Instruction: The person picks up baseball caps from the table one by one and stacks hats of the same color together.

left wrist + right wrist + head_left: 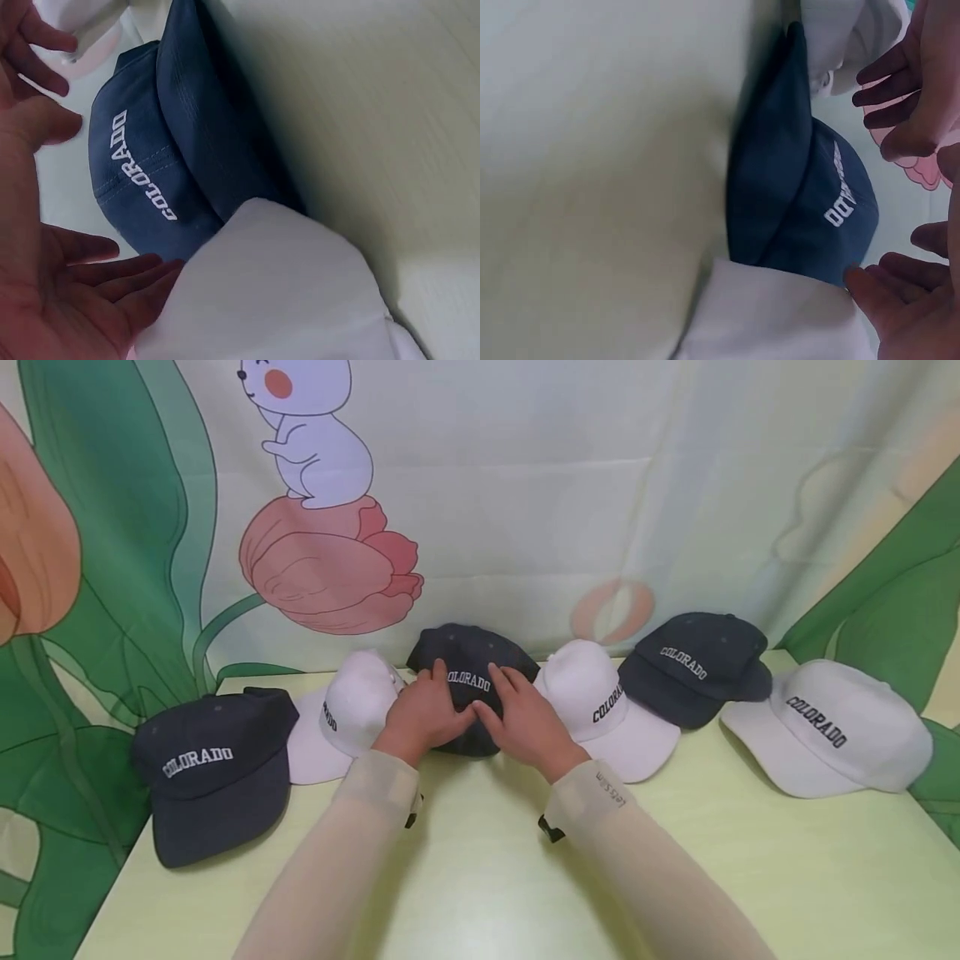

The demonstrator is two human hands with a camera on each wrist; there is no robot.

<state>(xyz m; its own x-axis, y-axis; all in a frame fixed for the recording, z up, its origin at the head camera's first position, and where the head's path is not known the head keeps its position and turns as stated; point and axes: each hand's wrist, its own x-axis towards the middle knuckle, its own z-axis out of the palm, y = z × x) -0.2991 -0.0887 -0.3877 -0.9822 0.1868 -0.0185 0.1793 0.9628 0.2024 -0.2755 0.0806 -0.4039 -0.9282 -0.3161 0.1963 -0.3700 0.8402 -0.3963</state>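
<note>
A navy cap [472,652] with white COLORADO lettering sits in the middle of a row of caps, its brim toward the near side. Over its front are my left hand [430,706] and my right hand [522,710], one on each side of the lettering, thumbs close together. Both wrist views show the fingers loosely extended and not wrapped around the navy cap [139,154]. In the left wrist view, the left fingertips overlap the edge of a white cap [262,292]; another white cap [772,315] lies nearest the right fingertips in the right wrist view.
White caps flank the middle one, left [360,702] and right [581,685]. Farther out are a navy cap [217,752] at far left, another navy cap [697,652] and a white cap [855,718] at right. A printed curtain [510,527] hangs behind the pale table [480,877].
</note>
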